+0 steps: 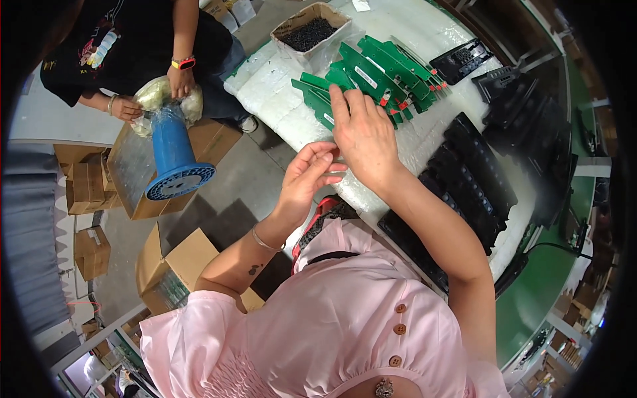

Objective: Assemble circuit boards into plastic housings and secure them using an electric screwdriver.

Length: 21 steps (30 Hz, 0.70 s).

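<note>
My right hand (366, 136) is over the near edge of a stack of green circuit boards (361, 76), back of the hand up and fingers stretched toward them. Its thumb is hidden, and whether the fingertips touch a board I cannot tell. Several boards lie fanned out and overlapping, with white labels and small red parts along one edge. Beside the right hand, my left hand (306, 178) is half curled with its fingers apart, and no object shows in it. Both hands are above the near left edge of the table covered in white foam wrap (272, 86).
Rows of black plastic housings (464, 179) lie to the right. A carton of small black parts (308, 33) stands at the back. At the far left, a person (126, 53) handles clear film at a blue spool (174, 142). Open cardboard boxes (192, 255) stand on the floor.
</note>
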### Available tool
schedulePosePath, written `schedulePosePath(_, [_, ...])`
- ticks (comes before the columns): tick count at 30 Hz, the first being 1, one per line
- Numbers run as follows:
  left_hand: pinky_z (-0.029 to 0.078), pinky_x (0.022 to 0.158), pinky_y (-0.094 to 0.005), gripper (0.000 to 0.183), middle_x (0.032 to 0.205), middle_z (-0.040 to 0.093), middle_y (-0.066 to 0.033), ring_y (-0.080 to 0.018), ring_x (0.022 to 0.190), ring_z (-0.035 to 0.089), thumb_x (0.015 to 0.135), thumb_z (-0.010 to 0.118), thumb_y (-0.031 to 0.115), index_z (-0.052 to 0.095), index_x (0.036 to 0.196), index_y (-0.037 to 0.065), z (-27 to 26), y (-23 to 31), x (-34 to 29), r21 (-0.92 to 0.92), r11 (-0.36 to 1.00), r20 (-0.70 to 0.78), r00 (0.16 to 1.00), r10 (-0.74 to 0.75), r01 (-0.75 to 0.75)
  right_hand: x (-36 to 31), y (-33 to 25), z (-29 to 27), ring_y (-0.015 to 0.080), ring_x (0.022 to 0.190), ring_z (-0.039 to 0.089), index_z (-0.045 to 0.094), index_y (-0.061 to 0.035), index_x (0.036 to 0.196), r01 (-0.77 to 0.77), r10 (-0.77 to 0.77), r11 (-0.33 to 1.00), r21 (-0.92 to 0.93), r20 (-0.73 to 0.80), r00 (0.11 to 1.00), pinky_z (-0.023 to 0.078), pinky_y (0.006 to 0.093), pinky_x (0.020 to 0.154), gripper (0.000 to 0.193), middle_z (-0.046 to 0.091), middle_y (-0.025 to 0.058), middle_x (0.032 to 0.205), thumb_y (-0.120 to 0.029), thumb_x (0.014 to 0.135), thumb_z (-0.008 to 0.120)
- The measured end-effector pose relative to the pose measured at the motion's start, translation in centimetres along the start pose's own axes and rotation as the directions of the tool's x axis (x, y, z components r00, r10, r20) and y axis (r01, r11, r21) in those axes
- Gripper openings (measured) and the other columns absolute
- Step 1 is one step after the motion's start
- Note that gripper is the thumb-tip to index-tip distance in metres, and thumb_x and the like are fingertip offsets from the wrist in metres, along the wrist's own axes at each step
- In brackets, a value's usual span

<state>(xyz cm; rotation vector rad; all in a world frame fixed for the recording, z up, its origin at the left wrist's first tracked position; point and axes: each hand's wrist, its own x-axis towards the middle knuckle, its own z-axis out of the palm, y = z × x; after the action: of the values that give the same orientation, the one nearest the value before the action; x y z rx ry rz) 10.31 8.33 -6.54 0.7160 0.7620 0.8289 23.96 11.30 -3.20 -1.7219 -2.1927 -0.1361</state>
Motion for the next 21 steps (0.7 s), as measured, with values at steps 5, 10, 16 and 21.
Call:
schedulePosePath(5, [0.044,0.075,-0.0249,0.026,0.103,0.053,-0.0055,-0.0147,0.089,0.056,0.089,0.044,0.018,0.045,0.110,0.004,-0.2,-0.3,0.0,0.060,0.998,0.014,1.000,0.011,-0.012,1.2,0.9,1.1,0.0235,0.076,0.049,0.050,-0.0016,0.086,0.048,-0.065,0.994,-0.097,-0.179,0.982,0.040,0.0329,0.071,0.023,0.047,0.0098,0.082,-0.009,0.065,0.054])
schedulePosePath(10, [0.044,0.074,-0.0243,0.024,0.101,0.054,-0.0052,-0.0143,0.088,0.056,0.088,0.044,0.017,0.046,0.108,0.004,-0.5,-0.4,-0.3,0.034,0.999,0.013,0.999,0.035,-0.036,0.6,-0.6,0.0,0.0236,0.076,0.049,0.048,-0.0041,0.082,0.053,-0.058,0.995,-0.083,-0.059,0.997,0.040,0.0332,0.071,0.019,0.049,0.0109,0.082,-0.011,0.065,0.055])
schedulePosePath(16, [0.045,0.074,-0.0253,0.020,0.093,0.055,-0.0026,-0.0103,0.082,0.054,0.088,0.044,0.017,0.047,0.105,0.006,-0.4,-0.4,-0.2,0.026,0.999,-0.025,0.999,0.039,-0.038,1.0,-1.3,0.2,0.0260,0.072,0.055,0.046,-0.0072,0.086,0.053,-0.054,0.996,-0.075,-0.011,0.998,0.046,0.0351,0.058,0.028,0.053,0.0104,0.074,-0.013,0.063,0.060])
schedulePosePath(21, [0.044,0.074,-0.0280,0.021,0.098,0.053,-0.0054,-0.0158,0.088,0.054,0.087,0.046,0.020,0.046,0.104,0.007,-0.5,-0.4,-0.5,-0.039,0.994,-0.092,0.991,0.100,-0.104,1.0,0.0,-1.7,0.0264,0.063,0.057,0.045,-0.0047,0.097,-0.067,0.064,0.926,0.371,0.020,0.998,0.046,0.0323,0.054,0.035,0.057,0.0097,0.070,-0.010,0.067,0.063])
